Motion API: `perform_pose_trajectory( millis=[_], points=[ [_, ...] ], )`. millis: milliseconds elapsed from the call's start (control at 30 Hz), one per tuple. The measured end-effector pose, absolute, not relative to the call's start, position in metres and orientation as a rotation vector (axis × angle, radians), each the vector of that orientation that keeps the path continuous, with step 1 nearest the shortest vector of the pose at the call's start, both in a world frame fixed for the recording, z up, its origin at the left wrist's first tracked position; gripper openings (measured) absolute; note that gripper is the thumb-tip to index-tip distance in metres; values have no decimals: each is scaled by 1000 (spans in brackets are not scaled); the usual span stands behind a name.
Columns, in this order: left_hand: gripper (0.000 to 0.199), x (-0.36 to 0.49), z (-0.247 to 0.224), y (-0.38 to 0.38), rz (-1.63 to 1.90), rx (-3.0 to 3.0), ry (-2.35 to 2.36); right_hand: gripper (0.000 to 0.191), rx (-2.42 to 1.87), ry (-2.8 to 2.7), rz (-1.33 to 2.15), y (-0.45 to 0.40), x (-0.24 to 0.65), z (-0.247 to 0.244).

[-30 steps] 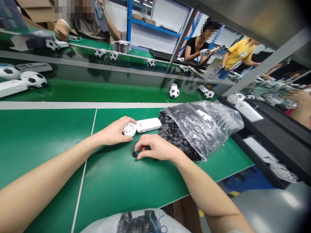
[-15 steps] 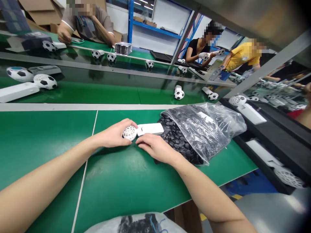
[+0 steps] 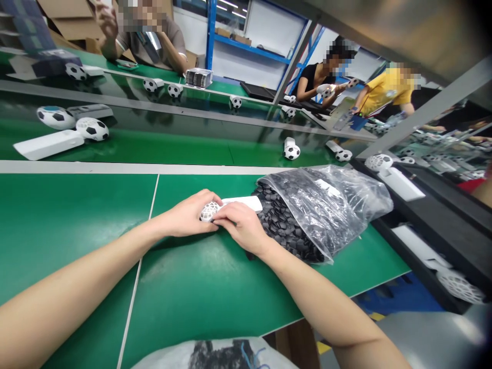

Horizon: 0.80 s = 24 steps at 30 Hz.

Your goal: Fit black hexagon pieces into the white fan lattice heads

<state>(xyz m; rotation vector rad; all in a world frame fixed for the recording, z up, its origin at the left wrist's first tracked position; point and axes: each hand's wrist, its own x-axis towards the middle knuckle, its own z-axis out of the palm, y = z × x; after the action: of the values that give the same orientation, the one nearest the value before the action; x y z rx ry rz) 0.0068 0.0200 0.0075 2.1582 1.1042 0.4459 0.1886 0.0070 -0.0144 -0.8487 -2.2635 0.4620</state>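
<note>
A white piece with a round lattice head and a flat handle lies over the green table. My left hand grips the lattice head from the left, thumb below and fingers above. At the head's right edge, my right hand is closed in a pinch; what its fingertips hold is too small to make out. The handle runs behind my right hand toward an open clear plastic bag full of small black pieces.
White pieces with football-patterned heads lie on the green belt beyond the table edge. At the right, a black tray holds white lattice-headed pieces. Several people sit across the line, one in a yellow shirt.
My right hand has moved up against the lattice head and its fingers have closed together. The football-patterned pieces at the left sit further right in view. A person across the line has raised a hand.
</note>
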Motion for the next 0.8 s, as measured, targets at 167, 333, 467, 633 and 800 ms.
perform_pose_trajectory(
  millis=[167,333,467,633,800],
  points=[
    [32,9,5,18,488,2153,1136,7,-988,-2315,579,18,188,-1],
    [30,12,2,17,554,2127,1178,14,-1013,-2371,697,27,188,4],
    [30,15,-2,12,630,2107,1182,20,-1065,-2306,688,29,190,-6],
    [40,13,-2,12,631,2137,1225,19,-1068,-2293,718,35,190,-10],
    [40,13,-5,11,652,2093,1252,11,-1075,-2391,784,36,191,-1]
  ],
)
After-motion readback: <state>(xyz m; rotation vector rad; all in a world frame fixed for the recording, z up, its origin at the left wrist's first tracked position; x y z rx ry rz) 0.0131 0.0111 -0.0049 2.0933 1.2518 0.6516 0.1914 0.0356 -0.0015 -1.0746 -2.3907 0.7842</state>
